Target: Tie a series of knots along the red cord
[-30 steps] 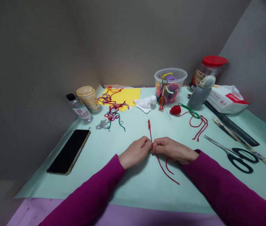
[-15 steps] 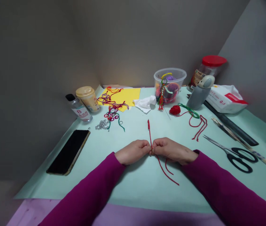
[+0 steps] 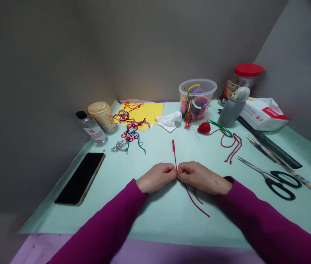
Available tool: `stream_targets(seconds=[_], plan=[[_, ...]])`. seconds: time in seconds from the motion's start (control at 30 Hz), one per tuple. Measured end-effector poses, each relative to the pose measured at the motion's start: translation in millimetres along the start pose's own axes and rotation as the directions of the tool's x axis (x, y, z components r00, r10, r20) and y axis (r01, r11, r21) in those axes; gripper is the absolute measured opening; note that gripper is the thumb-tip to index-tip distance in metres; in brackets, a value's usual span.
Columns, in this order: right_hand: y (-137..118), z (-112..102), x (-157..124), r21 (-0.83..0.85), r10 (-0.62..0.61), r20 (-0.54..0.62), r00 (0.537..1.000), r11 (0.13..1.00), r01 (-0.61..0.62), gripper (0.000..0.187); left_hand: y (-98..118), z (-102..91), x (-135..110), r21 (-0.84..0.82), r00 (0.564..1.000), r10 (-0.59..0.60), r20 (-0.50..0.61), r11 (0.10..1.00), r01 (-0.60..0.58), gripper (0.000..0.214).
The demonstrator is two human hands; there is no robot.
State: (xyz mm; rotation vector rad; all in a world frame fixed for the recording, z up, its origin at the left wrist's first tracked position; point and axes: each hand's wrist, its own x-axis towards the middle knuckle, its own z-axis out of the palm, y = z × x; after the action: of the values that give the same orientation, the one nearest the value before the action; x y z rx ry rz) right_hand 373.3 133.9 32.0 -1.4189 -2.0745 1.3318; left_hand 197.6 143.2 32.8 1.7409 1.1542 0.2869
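Here we are at the desk (image 3: 150, 227), covered in pale mint paper, and all the action is front and centre! Our left hand (image 3: 157, 178) and right hand (image 3: 202, 178) come together knuckle to knuckle, fingers curled tight and pinching a red cord (image 3: 174, 152) right between them. The cord runs up the paper to a thicker tip, and two loose tails trail down toward us, past the right hand.

Around the hands, we've got a busy field! Just to the right lies a small tangle of red cord and green cord (image 3: 227, 137) beside a red yarn ball (image 3: 204, 127). Farther right sit black-handled scissors (image 3: 276, 183). Over on the left, a smartphone (image 3: 80, 179) lies face up, with metal jump rings (image 3: 119, 146) scattered nearer the middle. Up top, multicoloured knotted cords (image 3: 130, 124) sprawl across yellow card (image 3: 151, 110), next to a crumpled tissue (image 3: 169, 121) and a clear plastic tub (image 3: 197, 99) packed with craft supplies!
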Motion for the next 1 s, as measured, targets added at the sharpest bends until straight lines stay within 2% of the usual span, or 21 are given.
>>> stream_targets(seconds=[0.17,0.27,0.4,0.53,0.67,0.8,1.0], plan=[[-16,-10,-14,-0.294,-0.038,-0.067,0.997,0.956,0.017,0.017,1,1.6,-1,-0.022,1.000,-0.001,-0.031,1.000,0.001,0.018],[-27,-9,-23,-0.409,-0.068,-0.102,0.992,0.912,0.020,0.018,2,1.9,-1,-0.045,0.999,-0.011,-0.051,0.999,0.009,0.018],[-37,4,-33,-0.472,-0.074,-0.066,0.995,0.881,0.034,0.019,0,2.4,-1,-0.102,0.999,-0.015,-0.052,0.995,0.010,0.020],[-37,20,-37,-0.559,-0.101,-0.034,0.994,0.827,0.065,0.018,-3,1.8,0,-0.211,0.999,-0.032,0.009,0.977,0.033,0.020],[-36,28,-36,-0.603,-0.080,-0.033,0.996,0.796,0.044,0.018,-5,1.1,2,-0.310,0.996,-0.037,0.079,0.949,0.060,0.019],[-37,29,-34,-0.606,-0.071,-0.026,0.997,0.795,0.041,0.018,-10,1.9,5,-0.303,0.997,-0.030,0.068,0.952,0.049,0.018],[-40,31,-34,-0.533,-0.130,-0.033,0.991,0.841,0.092,0.018,-15,3.9,7,-0.330,0.999,-0.015,0.049,0.944,0.030,0.015]])
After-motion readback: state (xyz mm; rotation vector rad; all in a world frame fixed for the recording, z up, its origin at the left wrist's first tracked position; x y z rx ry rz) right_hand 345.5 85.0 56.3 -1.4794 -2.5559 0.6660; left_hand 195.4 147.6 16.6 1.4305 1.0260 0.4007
